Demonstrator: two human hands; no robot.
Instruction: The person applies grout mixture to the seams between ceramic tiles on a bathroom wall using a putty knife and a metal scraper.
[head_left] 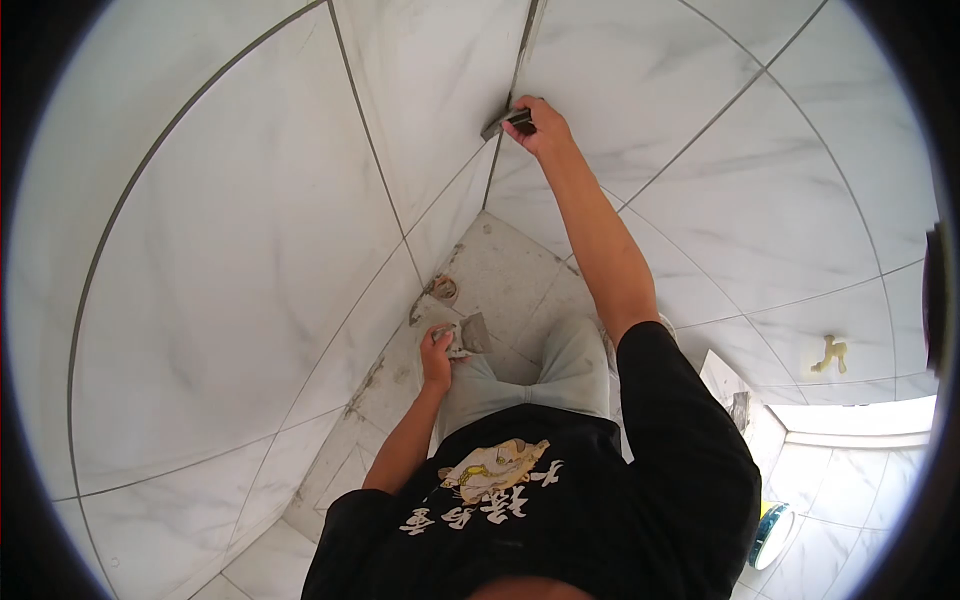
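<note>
My right hand point(540, 125) reaches up to the inside corner of the tiled walls, its fingers closed around a dark-handled putty knife point(493, 128). The blade lies against the corner joint, just above a horizontal tile line. Lower down, beside my left knee, my left hand point(437, 352) grips a pale-handled scraper point(473, 334) with a grey, paste-smeared blade. White marbled wall tiles point(240, 250) with dark joint lines rise on the left, and similar tiles point(640, 90) stand on the right.
A round drain opening point(443, 290) sits in the dusty floor point(500, 255) by the left wall. A yellowish tap point(830, 354) sticks out of the right wall. Behind me at lower right, a bucket point(773, 535) stands on the tiled floor.
</note>
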